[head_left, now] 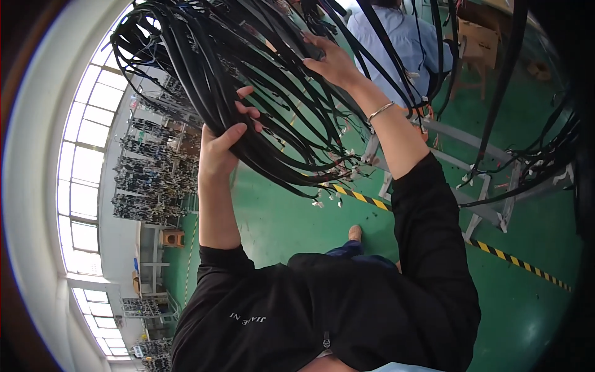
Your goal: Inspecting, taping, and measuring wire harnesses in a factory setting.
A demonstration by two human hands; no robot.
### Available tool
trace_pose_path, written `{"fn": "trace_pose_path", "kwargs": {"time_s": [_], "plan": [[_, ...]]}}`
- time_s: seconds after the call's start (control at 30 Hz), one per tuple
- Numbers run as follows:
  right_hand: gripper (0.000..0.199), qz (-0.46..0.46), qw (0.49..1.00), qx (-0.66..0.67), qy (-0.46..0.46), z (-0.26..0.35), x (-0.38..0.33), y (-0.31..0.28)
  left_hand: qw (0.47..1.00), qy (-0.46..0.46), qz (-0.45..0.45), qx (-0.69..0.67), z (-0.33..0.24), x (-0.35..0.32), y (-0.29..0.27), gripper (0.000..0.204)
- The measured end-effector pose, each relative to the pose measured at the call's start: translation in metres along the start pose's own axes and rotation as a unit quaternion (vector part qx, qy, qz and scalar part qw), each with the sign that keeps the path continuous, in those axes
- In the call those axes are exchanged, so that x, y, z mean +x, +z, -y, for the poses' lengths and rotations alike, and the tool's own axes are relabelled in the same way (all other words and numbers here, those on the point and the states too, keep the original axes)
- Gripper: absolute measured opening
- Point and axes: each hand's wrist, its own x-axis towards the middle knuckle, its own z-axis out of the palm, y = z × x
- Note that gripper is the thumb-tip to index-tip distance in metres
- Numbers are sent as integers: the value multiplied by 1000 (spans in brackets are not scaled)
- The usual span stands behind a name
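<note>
A thick bundle of black wire harnesses (204, 80) hangs from the upper left, its lower ends curving to the right. My left hand (221, 146) is closed round several of these cables, thumb in front and fingertips showing past them. White connectors (319, 203) dangle from the loose ends. Higher up and to the right, my right hand (334, 64) is among the hanging cables, its visible fingers stretched out and apart beside a dark strand. Whether it bears on that strand is hard to see.
A person in a light blue shirt (393, 46) is beyond the cables. Grey metal frames (471, 146) with more harnesses stand at right. Racks of harnesses (155, 180) line the left wall. Yellow-black tape (517, 263) crosses the green floor. A brown stool (173, 238) stands at left.
</note>
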Motion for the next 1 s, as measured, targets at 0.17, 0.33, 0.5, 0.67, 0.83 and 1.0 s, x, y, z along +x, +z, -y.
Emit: {"fn": "trace_pose_path", "kwargs": {"time_s": [0.17,0.33,0.5,0.67,0.83,1.0], "plan": [[55,86,959,215,162,8,-5,-1,1000,-4,-9,-2,-3,-8,4,32],[36,198,920,236,240,30,-20,-49,1000,-18,-4,-11,-5,-16,-1,35],[37,218,868,366,255,70,-65,-60,999,-26,23,-30,-14,-16,10,34],[51,105,985,-6,138,154,-141,0,999,-34,5,-2,-8,-10,1,37],[75,51,993,-32,97,202,-186,45,999,-14,39,-17,0,-7,-3,37],[79,116,993,-9,36,197,-196,49,996,-36,71,-44,-4,-9,-26,38]]}}
